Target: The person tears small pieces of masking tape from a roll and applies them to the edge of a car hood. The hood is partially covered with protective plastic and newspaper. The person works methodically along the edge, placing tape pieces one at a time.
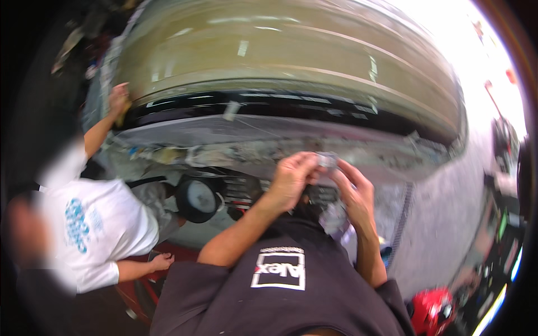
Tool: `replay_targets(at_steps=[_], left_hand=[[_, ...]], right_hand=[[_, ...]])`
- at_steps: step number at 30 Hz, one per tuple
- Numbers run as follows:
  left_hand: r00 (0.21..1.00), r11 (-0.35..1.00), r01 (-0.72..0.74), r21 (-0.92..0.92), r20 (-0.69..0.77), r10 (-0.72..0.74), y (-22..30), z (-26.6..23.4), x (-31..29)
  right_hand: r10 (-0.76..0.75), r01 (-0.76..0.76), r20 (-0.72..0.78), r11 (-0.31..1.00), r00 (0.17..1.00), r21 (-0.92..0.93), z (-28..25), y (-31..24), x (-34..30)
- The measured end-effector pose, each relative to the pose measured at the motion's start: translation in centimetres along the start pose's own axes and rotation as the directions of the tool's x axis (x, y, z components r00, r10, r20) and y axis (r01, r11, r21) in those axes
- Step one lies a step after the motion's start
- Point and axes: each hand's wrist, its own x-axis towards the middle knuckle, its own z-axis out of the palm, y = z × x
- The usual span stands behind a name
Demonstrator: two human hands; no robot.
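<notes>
Both my hands are raised in front of my chest, close together. Pinched between them is a small clear, silvery piece (pixel 327 161), too blurred to name. My left hand (pixel 291 178) has its thumb and fingertips closed on the left side of this piece. On the other side, my right hand (pixel 355 193) has its fingertips against the piece, with the fingers bent. Some crumpled see-through plastic (pixel 335 217) shows below my right hand. Beyond my hands is a vehicle's olive-gold panel (pixel 269 56) with tape pieces on it, a black strip (pixel 302 109) along its near edge and masking film below.
At the left, a co-worker in a white shirt (pixel 106 224) has one hand (pixel 119 101) at the panel's edge with something yellow. A black bucket (pixel 200 200) stands between us. A red object (pixel 434 311) lies at lower right, near cluttered items (pixel 504 224).
</notes>
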Motion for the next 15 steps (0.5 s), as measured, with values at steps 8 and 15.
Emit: replay_targets(at_steps=[8, 15], left_hand=[[1.0, 0.999, 0.005, 0.053, 0.03, -0.006, -0.1, 3.5, -2.3], [0.986, 0.919, -0.162, 0.36, 0.036, 0.16, -2.9, 7.9, -2.4]], right_hand=[[-0.091, 0.069, 0.069, 0.959, 0.993, 0.276, -2.2, -0.6, -1.2], [-0.266, 0.263, 0.023, 0.961, 0.964, 0.084, -6.6, 0.8, -1.6]])
